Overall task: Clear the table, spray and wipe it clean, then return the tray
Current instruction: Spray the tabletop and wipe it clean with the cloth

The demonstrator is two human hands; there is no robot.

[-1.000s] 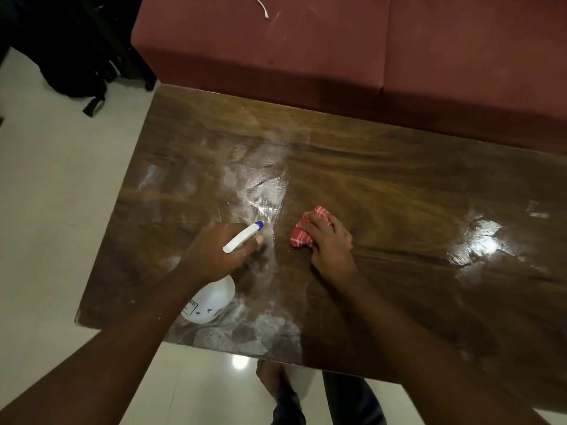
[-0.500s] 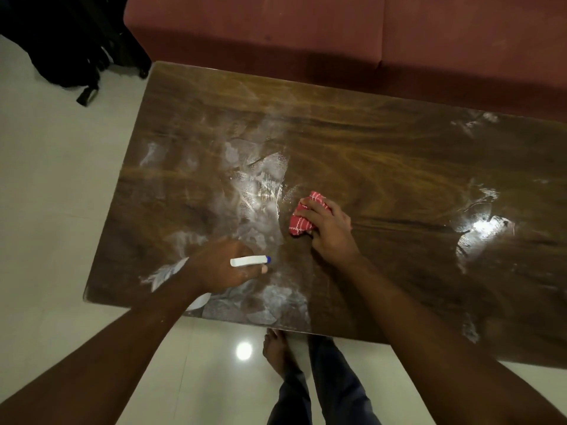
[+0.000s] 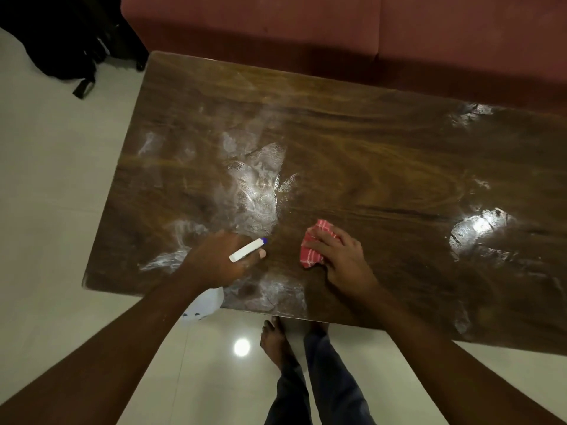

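brown wooden surface (image 3: 383,154), smeared with whitish wet patches across its left half and at the far right. the left grip (image 3: 218,261) is curled round the neck of a white spray bottle (image 3: 205,304) at the near edge, blue-tipped nozzle pointing right. just beside it, the right grip (image 3: 340,263) has its fingers bent over a bunched red checked cloth (image 3: 310,256), holding it down on the wood. a red sofa (image 3: 337,26) stands behind, and a black bag (image 3: 61,41) lies on the pale floor (image 3: 46,210).
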